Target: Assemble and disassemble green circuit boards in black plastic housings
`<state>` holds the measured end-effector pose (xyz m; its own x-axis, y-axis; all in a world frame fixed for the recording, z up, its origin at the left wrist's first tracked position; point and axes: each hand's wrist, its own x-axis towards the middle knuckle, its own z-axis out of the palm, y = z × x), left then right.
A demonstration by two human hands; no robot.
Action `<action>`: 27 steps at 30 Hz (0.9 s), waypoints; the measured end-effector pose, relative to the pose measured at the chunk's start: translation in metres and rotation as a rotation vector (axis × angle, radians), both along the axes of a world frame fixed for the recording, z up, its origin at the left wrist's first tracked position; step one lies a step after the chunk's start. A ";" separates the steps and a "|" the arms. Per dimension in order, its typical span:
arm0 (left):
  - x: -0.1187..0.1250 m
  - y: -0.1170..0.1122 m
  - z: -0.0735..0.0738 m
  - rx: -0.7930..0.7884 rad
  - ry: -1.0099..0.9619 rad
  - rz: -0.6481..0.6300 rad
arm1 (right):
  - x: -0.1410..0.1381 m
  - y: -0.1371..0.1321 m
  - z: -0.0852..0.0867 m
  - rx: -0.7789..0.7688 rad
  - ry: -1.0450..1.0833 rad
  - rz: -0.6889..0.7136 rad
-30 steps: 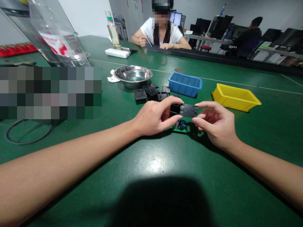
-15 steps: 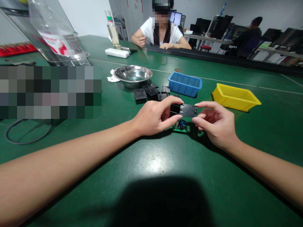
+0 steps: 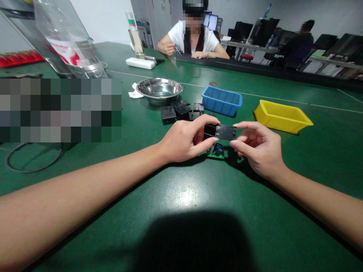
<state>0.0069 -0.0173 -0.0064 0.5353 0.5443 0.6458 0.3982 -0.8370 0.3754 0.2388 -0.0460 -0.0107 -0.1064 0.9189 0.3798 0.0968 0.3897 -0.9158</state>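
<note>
The bowl (image 3: 159, 101) is polished metal. Right of it, the blue bin (image 3: 219, 104) and yellow bin (image 3: 279, 122) look smooth plastic; nearer than it, loose casings (image 3: 168, 114) and the held casing (image 3: 226, 132), matt plastic; beneath it, the counter (image 3: 170, 185), glossy.

Round silver metal bowl (image 3: 159, 91): behind black boxy plastic housings (image 3: 168, 114), left of blue rectangular plastic bin (image 3: 219, 104).
Yellow rectangular plastic bin (image 3: 279, 122): right of blue bin.
Green rectangular circuit board (image 3: 216, 151): before housings.
</note>
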 end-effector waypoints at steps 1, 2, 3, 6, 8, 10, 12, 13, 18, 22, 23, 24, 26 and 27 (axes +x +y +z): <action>0.000 0.000 0.000 -0.002 0.001 -0.001 | 0.000 0.000 0.000 0.002 0.001 0.000; 0.000 0.000 0.000 -0.004 0.002 -0.001 | 0.000 0.000 0.000 0.004 0.002 0.000; 0.000 0.000 0.000 -0.004 0.002 -0.002 | 0.000 0.000 0.000 0.006 0.002 0.001; 0.000 0.000 0.001 0.001 -0.003 -0.007 | 0.000 0.000 0.000 0.011 0.000 0.001; 0.000 0.000 0.001 0.000 -0.005 -0.008 | 0.000 0.000 0.000 0.010 -0.003 -0.001; 0.001 0.000 0.001 -0.004 -0.006 -0.011 | 0.000 -0.001 0.001 0.012 -0.003 -0.003; 0.001 0.000 0.000 -0.004 -0.006 -0.012 | 0.000 -0.001 0.001 0.015 -0.004 -0.004; 0.001 0.000 0.000 -0.003 -0.006 -0.013 | 0.000 -0.001 0.001 0.016 -0.006 -0.003; 0.000 0.000 0.000 -0.007 -0.003 -0.009 | 0.000 -0.001 0.000 0.020 -0.016 -0.006; 0.000 0.000 0.000 -0.017 0.001 -0.006 | 0.000 -0.001 0.001 0.013 -0.019 -0.015; 0.000 0.000 0.000 -0.018 0.001 -0.006 | 0.000 -0.001 0.001 0.011 -0.020 -0.017; 0.000 0.000 0.000 -0.017 0.000 -0.007 | 0.000 -0.001 0.001 0.010 -0.020 -0.019; 0.000 0.000 0.000 -0.012 -0.004 -0.012 | 0.000 -0.001 0.001 0.009 -0.021 -0.020; 0.000 0.000 0.000 -0.009 -0.006 -0.014 | 0.000 -0.001 0.001 0.011 -0.022 -0.019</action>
